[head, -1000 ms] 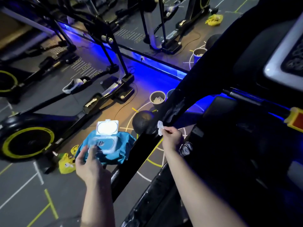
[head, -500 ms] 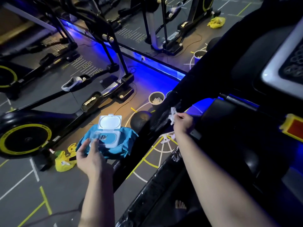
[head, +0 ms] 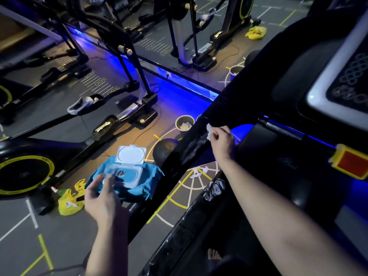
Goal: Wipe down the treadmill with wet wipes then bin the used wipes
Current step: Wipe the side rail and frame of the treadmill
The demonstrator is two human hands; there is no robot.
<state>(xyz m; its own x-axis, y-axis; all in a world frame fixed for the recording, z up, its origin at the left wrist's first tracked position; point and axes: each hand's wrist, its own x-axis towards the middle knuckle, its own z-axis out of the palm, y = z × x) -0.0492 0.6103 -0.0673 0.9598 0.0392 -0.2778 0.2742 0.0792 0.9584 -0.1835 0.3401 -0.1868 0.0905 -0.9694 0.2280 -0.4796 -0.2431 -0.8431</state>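
Two hands are engaged. At the left, the left hand (head: 103, 198) is curled round the blue pack (head: 131, 176), whose lid is flipped open. Further right, a bin (head: 184, 122) with crumpled white scraps in it is seen on the floor, just beside the treadmill rail (head: 192, 148). A wipe (head: 209, 132) is pinched in the right hand (head: 223, 140) and pressed to that rail — wiping is judged to be the step in hand. Next, steady strokes along the rail are called for — binning is left for later.
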